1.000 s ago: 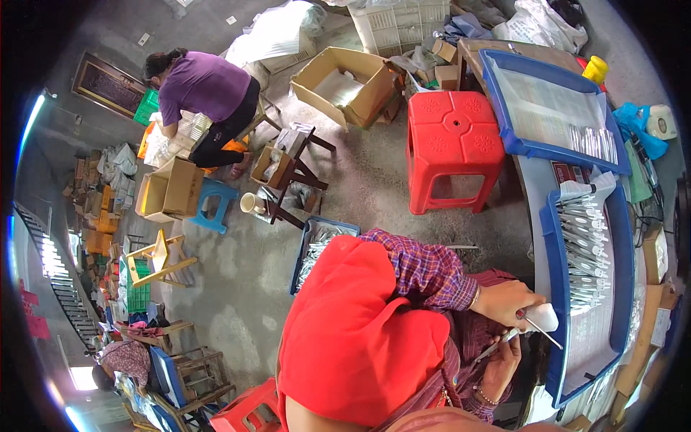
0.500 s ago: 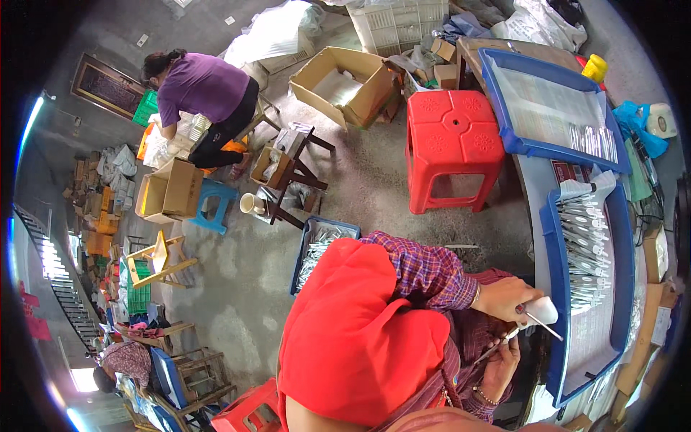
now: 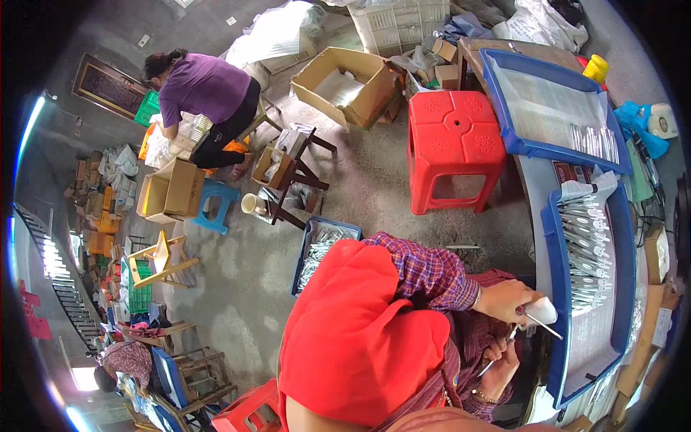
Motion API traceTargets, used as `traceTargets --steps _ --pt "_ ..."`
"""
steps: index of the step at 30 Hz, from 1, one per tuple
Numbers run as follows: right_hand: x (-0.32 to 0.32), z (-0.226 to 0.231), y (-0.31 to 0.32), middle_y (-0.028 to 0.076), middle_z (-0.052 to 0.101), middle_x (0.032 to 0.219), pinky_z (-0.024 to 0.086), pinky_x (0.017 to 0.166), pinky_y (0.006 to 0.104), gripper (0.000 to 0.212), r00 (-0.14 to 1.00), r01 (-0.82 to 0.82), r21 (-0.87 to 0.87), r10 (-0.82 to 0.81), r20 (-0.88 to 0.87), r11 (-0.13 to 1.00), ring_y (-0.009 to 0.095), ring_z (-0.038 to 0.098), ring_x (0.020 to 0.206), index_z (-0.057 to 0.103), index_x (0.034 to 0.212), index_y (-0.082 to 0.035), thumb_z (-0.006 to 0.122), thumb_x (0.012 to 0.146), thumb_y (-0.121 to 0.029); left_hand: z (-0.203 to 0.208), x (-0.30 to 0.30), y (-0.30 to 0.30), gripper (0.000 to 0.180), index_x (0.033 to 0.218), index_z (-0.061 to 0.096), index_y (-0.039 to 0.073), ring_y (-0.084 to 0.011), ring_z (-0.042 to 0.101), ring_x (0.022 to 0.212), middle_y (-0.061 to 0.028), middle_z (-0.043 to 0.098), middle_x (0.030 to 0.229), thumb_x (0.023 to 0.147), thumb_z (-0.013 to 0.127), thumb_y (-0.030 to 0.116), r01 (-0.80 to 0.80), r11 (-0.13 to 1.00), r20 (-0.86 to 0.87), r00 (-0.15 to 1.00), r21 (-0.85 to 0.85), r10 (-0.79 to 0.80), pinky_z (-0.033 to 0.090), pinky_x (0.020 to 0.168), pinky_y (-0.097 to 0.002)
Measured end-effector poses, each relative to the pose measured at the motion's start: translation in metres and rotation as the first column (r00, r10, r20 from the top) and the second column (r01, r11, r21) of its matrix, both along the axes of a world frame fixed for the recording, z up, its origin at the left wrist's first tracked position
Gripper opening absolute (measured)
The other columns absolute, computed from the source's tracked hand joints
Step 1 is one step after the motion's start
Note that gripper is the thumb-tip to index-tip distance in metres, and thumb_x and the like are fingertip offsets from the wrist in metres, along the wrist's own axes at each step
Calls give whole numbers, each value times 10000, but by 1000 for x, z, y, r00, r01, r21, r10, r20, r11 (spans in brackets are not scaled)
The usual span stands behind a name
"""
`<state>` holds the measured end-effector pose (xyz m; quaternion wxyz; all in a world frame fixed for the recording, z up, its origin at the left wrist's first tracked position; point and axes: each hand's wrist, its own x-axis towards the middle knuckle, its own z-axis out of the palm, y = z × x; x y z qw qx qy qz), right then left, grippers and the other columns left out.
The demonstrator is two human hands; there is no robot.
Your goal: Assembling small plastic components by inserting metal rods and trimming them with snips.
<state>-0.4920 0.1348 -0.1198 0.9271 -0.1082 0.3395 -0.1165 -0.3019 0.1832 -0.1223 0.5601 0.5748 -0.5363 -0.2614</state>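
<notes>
My left hand [image 3: 504,301], the upper one, is closed around a smooth white wad [image 3: 541,311], perhaps folded cloth. A thin pale rod [image 3: 545,327] sticks out from the same grip toward the blue tray. Just below, my right hand [image 3: 502,366] has its fingers bent around a slim shiny metal tool [image 3: 512,333], whose kind I cannot make out. The tool's upper end reaches close to the left hand; whether they touch is unclear. Beside both hands stands the blue tray [image 3: 556,288], holding a row of slim silver tools [image 3: 584,248] on pale lining.
A second blue tray [image 3: 518,144] with silver pieces lies farther up the table. A red stool [image 3: 456,133] stands left of it. A small blue bin [image 3: 325,248] of metal pieces sits by my elbow. A person in purple [image 3: 209,90] works at the far left.
My right hand has turned a little, and the slim tool in it has shifted. The left hand with the white wad and rod has hardly moved.
</notes>
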Motion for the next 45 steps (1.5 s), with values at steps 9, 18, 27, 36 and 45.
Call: traceTargets --steps 9,18,27,36,45 --pt "-13 -25 -17 -26 334 664 311 468 216 193 997 -19 96 12 78 995 77 307 536 529 996 -83 465 955 -261 6 -8 5 445 1035 544 23 -328 630 718 -160 633 806 660 715 193 99 991 -128 986 -88 -109 485 619 -372" --pt "-6 -2 -2 -12 385 669 327 471 213 195 997 -43 131 33 74 991 72 343 529 499 948 -36 441 957 -222 1 0 0 435 1053 568 33 -326 625 707 -156 628 795 682 709 213 8 998 -49 999 60 -5 484 614 -393" --pt "-2 -19 3 58 594 854 426 619 256 155 920 -239 -616 -27 -390 751 120 531 698 556 1020 20 547 887 -59 2 -7 6 496 1084 558 8 -352 624 784 -176 638 853 668 693 242 177 974 23 983 139 -182 494 673 -421" --pt "1 -4 6 59 604 816 439 620 231 164 937 -280 -553 97 -337 784 115 535 678 563 1024 26 562 869 -26 2 5 4 536 1118 540 15 -351 612 883 -164 623 977 665 716 242 6 987 240 970 160 -45 493 724 -432" --pt "-1 -4 9 61 601 834 446 623 228 245 921 -275 -554 49 -387 786 113 532 685 557 1110 43 537 870 -5 48 48 19 473 1077 563 22 -332 623 768 -157 635 904 679 720 222 -6 997 138 990 73 -4 495 672 -402"
